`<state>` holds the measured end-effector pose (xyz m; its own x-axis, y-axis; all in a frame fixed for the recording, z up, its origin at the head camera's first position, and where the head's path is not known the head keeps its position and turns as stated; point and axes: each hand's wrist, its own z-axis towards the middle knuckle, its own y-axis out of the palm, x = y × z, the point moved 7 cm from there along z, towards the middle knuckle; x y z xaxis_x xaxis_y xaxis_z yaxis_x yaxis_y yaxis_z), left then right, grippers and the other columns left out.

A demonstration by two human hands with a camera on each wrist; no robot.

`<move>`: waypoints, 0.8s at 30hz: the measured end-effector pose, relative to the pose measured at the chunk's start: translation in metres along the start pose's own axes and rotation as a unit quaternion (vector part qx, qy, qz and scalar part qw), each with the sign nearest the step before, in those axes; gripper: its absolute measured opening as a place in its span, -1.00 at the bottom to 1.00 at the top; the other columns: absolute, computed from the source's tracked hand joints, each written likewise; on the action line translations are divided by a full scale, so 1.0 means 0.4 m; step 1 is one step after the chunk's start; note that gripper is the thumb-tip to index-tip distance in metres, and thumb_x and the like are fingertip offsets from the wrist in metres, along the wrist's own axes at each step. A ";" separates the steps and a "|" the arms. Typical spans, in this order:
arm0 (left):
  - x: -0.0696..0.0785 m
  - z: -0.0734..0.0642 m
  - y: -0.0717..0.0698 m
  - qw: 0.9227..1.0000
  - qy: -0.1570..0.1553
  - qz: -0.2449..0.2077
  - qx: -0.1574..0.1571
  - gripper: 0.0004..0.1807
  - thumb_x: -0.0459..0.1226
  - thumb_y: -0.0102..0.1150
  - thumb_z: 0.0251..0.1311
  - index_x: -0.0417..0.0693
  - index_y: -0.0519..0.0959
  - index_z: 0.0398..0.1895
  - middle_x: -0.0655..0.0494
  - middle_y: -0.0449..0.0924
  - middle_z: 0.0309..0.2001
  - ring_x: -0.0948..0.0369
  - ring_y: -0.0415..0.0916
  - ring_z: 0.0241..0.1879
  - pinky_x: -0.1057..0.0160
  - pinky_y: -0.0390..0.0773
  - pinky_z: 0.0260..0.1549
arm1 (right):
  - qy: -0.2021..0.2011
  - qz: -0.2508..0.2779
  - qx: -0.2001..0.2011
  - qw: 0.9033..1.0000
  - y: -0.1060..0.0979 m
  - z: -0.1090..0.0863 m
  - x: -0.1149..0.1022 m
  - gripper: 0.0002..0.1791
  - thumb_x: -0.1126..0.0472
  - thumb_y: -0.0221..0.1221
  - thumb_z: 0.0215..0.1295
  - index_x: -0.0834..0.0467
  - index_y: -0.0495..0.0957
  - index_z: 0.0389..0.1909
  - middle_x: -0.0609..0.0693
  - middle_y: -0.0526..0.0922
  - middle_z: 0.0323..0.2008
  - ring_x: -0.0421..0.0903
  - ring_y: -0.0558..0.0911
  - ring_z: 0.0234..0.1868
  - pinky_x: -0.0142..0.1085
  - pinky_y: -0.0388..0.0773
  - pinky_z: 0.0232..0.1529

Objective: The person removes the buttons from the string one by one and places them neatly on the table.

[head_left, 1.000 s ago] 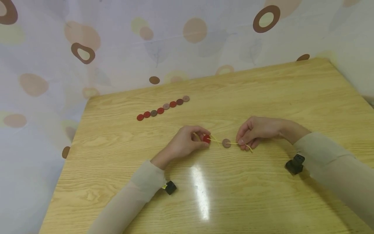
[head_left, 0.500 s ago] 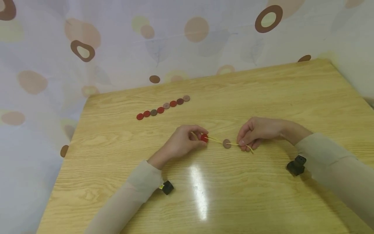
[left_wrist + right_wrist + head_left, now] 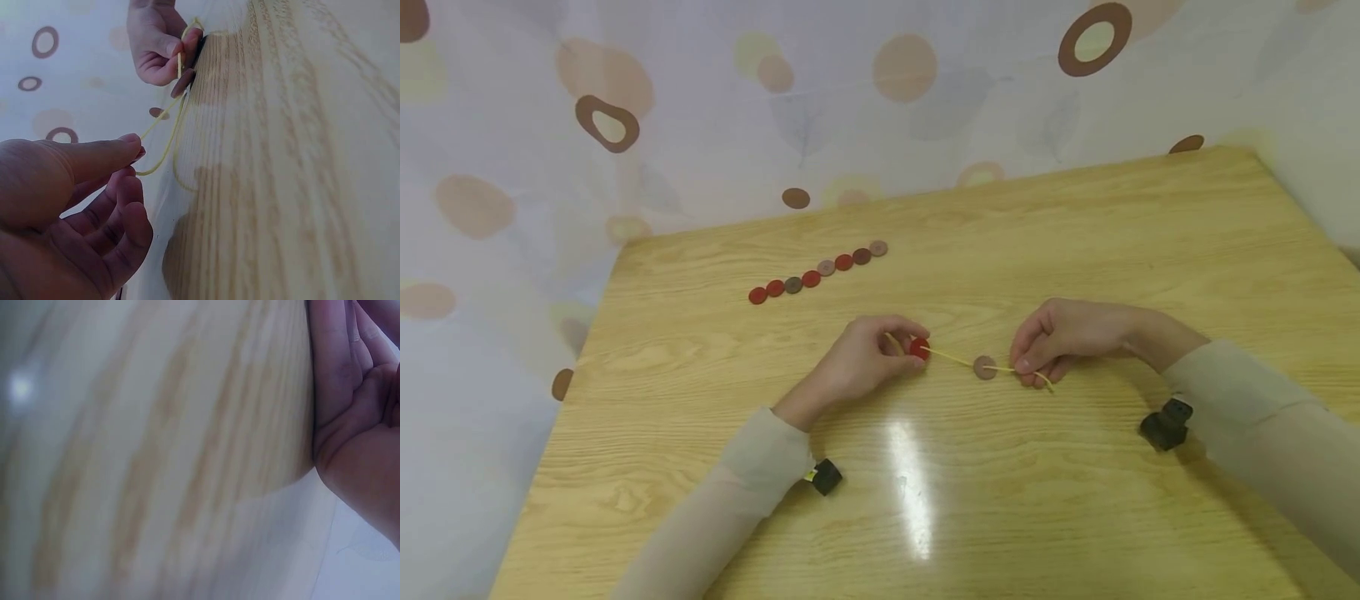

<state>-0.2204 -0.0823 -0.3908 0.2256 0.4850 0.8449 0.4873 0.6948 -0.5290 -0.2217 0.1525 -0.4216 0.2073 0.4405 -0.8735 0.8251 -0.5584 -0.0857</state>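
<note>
My left hand [image 3: 865,358] pinches a red button [image 3: 919,349] between thumb and fingers, with a yellow string [image 3: 951,357] running through it. Farther along the string sits a brownish-pink button [image 3: 985,367], between the two hands. Thumb and fingertips of my right hand [image 3: 1060,337] pinch the string just beyond that button, and a short loose end sticks out past them. In the left wrist view, the brownish button [image 3: 182,83] hangs near the right hand, and two strands of string lead back to the left hand. The right wrist view shows only part of the right palm [image 3: 356,406].
A slanting row of several buttons [image 3: 811,278], red, pink, grey and dark red, lies on the wooden table [image 3: 1075,483] behind the hands. A patterned cloth [image 3: 715,100] hangs along the table's back edge. Small black cameras [image 3: 827,477] sit at both wrists.
My left hand has drawn slightly left with the red button, widening its distance from the brownish button. The strands between them now lie closer together. The right hand has hardly moved.
</note>
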 end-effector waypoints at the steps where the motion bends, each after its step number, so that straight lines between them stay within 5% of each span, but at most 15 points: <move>1: 0.000 0.000 -0.001 1.000 0.001 -0.001 -0.001 -0.66 -0.33 0.42 0.19 -0.05 0.69 0.06 0.13 0.59 -0.27 0.18 0.51 -0.37 0.29 0.50 -0.39 | 0.000 0.000 -0.001 1.000 0.000 0.000 0.000 -0.76 0.27 0.30 0.33 0.41 0.65 -0.15 0.15 0.72 -0.34 -0.11 0.70 -0.31 -0.25 0.67 -0.25; 24: -0.012 -0.012 -0.016 1.000 0.000 -0.006 0.013 -0.64 -0.35 0.44 0.17 -0.09 0.69 0.06 0.12 0.60 -0.28 0.19 0.53 -0.39 0.31 0.52 -0.39 | -0.002 -0.004 -0.010 1.000 0.002 -0.003 -0.004 -0.76 0.27 0.29 0.33 0.41 0.65 -0.17 0.14 0.72 -0.35 -0.11 0.70 -0.31 -0.21 0.67 -0.22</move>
<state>-0.2206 -0.0916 -0.3909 0.2197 0.4771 0.8510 0.4685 0.7135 -0.5210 -0.2209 0.1521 -0.4198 0.1991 0.4417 -0.8748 0.8365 -0.5416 -0.0831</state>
